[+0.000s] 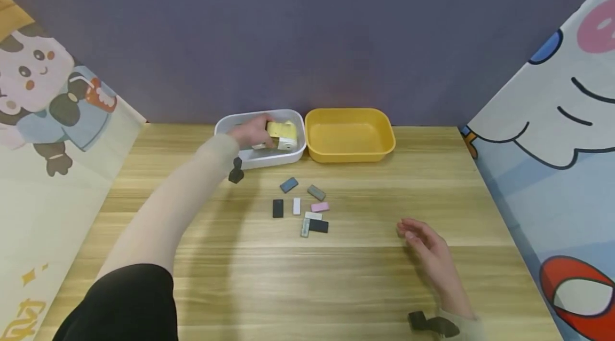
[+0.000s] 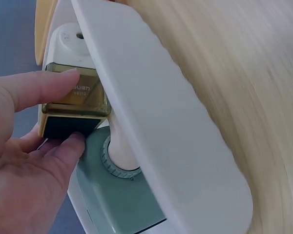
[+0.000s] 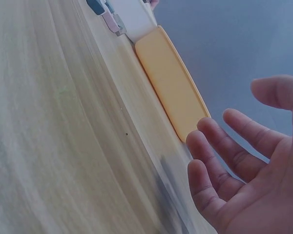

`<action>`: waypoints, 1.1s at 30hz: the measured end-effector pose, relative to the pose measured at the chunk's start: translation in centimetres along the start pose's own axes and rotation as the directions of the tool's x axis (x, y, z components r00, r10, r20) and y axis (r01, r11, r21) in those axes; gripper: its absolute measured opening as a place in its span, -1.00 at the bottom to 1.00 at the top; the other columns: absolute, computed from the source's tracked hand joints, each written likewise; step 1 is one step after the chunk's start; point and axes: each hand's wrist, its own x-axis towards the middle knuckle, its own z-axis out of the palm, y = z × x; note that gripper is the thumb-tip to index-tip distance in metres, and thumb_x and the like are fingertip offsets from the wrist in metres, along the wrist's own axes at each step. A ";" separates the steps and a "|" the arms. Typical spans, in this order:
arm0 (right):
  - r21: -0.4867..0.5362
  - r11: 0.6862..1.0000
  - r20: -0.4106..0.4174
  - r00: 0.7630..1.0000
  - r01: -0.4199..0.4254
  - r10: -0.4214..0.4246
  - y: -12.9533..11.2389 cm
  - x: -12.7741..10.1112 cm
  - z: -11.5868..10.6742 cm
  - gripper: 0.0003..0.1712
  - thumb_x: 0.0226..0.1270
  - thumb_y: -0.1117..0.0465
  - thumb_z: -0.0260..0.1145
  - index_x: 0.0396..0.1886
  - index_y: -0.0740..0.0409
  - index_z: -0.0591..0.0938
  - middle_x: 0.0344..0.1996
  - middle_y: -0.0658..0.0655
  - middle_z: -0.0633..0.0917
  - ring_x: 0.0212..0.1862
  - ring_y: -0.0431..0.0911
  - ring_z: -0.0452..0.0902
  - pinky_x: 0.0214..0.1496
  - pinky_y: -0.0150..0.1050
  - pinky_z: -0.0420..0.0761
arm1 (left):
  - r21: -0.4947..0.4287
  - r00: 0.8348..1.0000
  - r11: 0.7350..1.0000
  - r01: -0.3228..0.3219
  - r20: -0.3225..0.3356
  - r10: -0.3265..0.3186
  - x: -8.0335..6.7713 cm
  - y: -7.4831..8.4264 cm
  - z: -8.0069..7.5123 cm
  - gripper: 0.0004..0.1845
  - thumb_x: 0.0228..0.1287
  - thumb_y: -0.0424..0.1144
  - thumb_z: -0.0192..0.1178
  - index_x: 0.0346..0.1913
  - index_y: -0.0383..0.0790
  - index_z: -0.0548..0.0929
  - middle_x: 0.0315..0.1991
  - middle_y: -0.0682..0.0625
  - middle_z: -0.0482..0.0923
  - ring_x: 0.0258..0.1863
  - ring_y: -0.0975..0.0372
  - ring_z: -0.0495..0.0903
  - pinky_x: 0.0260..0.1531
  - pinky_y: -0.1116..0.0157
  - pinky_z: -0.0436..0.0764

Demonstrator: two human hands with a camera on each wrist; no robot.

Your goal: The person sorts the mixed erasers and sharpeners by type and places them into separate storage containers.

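Inside the white bin (image 1: 269, 160), my left hand (image 1: 252, 132) grips a desktop pencil sharpener (image 2: 83, 95). Its body is yellow and white, with a see-through brownish shavings box. In the left wrist view the thumb lies across that box while the other fingers curl under its dark end. A green device with a ridged round collar (image 2: 117, 200) sits beside it in the same bin. My right hand (image 1: 432, 258) is over the right part of the table, holding nothing, its fingers loosely bent and spread in the right wrist view.
A yellow bin (image 1: 351, 157) stands against the white one's right side, near the dark back wall. In front of the bins lie several small flat rectangular pieces, among them a blue one (image 1: 289, 185), a pink one (image 1: 320, 207) and a black one (image 1: 277, 208). Printed panels flank the table.
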 end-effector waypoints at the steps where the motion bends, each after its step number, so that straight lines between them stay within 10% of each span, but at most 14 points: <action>1: -0.003 1.000 -0.004 1.000 0.001 -0.001 0.0 0.0 0.0 -0.66 0.53 0.45 0.05 0.21 0.52 0.45 0.02 0.51 0.58 0.01 -0.20 0.63 0.08 -0.51 0.50 | -0.001 1.000 1.000 -0.001 0.003 0.001 -0.1 -0.1 -0.1 -0.29 -0.03 -0.53 0.36 0.24 -0.35 0.32 0.05 -0.20 0.45 -0.01 0.00 0.44 0.11 0.07 0.46; 16: -0.012 1.000 0.005 1.000 -0.016 0.017 0.2 0.0 0.5 -0.67 0.52 0.44 0.07 0.19 0.50 0.47 0.02 0.49 0.60 0.00 -0.22 0.63 0.08 -0.52 0.49 | 0.198 0.999 0.980 0.028 0.019 -0.032 0.0 -0.6 1.0 -0.30 0.07 -0.33 0.45 0.25 -0.34 0.34 -0.02 -0.15 0.48 -0.09 0.05 0.47 -0.02 0.14 0.50; 22: -0.006 1.000 -0.002 1.000 -0.002 0.002 0.4 0.2 0.6 -0.67 0.51 0.47 0.07 0.18 0.52 0.47 0.01 0.50 0.60 -0.01 -0.19 0.64 0.08 -0.52 0.50 | 0.258 0.996 0.966 0.001 0.087 -0.025 0.3 -0.2 0.5 -0.23 0.17 -0.20 0.42 0.37 -0.38 0.30 0.21 -0.23 0.43 0.15 -0.04 0.44 0.22 0.05 0.40; 33: -0.004 1.000 0.024 1.000 -0.016 0.016 0.5 0.5 0.7 -0.66 0.53 0.44 0.06 0.21 0.49 0.46 0.03 0.49 0.60 0.01 -0.20 0.63 0.08 -0.52 0.50 | 0.100 0.993 0.991 -0.090 0.084 0.082 -0.3 0.4 -0.1 -0.26 0.31 -0.27 0.29 0.45 -0.43 0.21 0.42 -0.27 0.27 0.41 -0.07 0.24 0.39 0.06 0.22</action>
